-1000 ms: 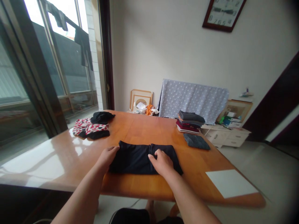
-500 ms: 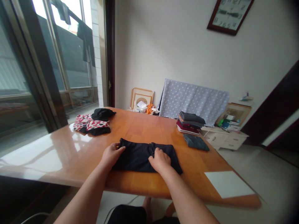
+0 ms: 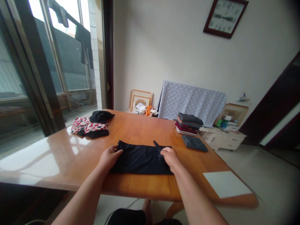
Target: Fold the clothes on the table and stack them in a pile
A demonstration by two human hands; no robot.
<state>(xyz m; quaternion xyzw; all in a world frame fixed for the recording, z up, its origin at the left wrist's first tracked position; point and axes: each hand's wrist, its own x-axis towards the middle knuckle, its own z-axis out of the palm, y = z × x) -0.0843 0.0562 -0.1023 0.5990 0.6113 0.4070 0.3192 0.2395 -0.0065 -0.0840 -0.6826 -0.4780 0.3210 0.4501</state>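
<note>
A dark navy garment (image 3: 140, 157), folded into a long strip, lies near the front edge of the wooden table (image 3: 138, 128); its kind does not show. My left hand (image 3: 109, 157) pinches its left end between thumb and fingers. At the right, my right hand (image 3: 170, 157) grips a fold of the same cloth, with a small flap standing up beside the fingertips. The cloth under the right palm is hidden.
A stack of folded clothes (image 3: 188, 124) stands at the back right, with a folded dark grey garment (image 3: 194, 143) in front. A white sheet (image 3: 227, 184) lies at the right corner. Red-and-white patterned clothing (image 3: 90, 126) and a black cloth (image 3: 101, 116) lie at the left.
My right hand has moved right, drawing the bunched fold of the navy garment with it. The garment's right end now looks shorter. My left hand keeps its hold on the left end.
</note>
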